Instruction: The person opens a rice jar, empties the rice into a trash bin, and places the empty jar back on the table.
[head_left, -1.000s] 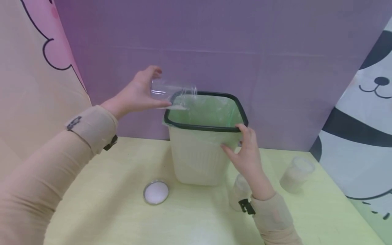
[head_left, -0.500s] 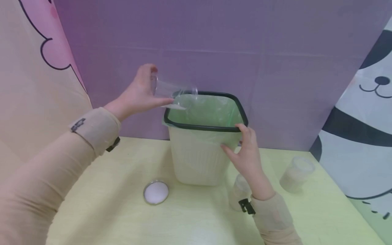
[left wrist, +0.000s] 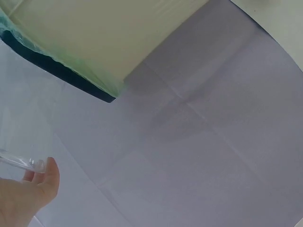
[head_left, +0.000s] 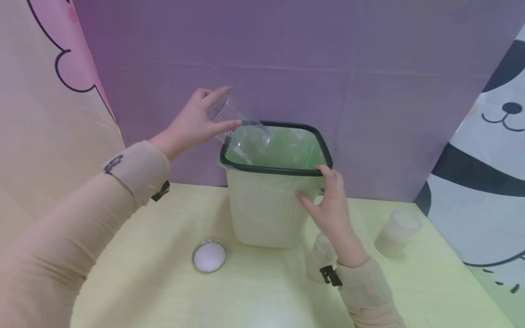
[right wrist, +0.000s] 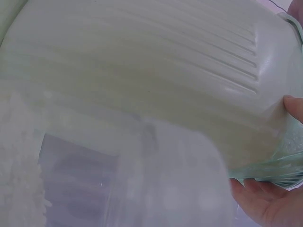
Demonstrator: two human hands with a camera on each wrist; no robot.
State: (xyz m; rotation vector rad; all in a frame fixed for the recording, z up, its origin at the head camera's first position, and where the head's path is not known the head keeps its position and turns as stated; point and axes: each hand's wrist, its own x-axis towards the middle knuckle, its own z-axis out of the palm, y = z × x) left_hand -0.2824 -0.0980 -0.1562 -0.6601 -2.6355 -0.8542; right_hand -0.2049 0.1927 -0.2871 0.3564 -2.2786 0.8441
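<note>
My left hand (head_left: 197, 116) grips a clear plastic jar (head_left: 251, 134) near its base, index finger stretched along it. Tilted steeply, the jar has its mouth down over the left part of the bin's opening. The left wrist view shows the hand (left wrist: 28, 196) and a sliver of the jar (left wrist: 21, 162). A pale trash bin (head_left: 266, 209) with a black rim (head_left: 270, 170) and a green liner (head_left: 283, 146) stands on the table. With my right hand (head_left: 333, 207) I hold its front right corner, fingers at the rim and thumb against the wall.
A round lid (head_left: 209, 257) with a white face lies left of the bin. One translucent jar (head_left: 317, 259) stands partly behind my right wrist, another (head_left: 398, 233) farther right. A purple backdrop (head_left: 287, 59) rises behind the table (head_left: 164, 282).
My left hand has moved slightly right and tipped the jar more steeply into the bin's opening. White material seen earlier along the jar's lower side no longer shows. My right hand stays put.
</note>
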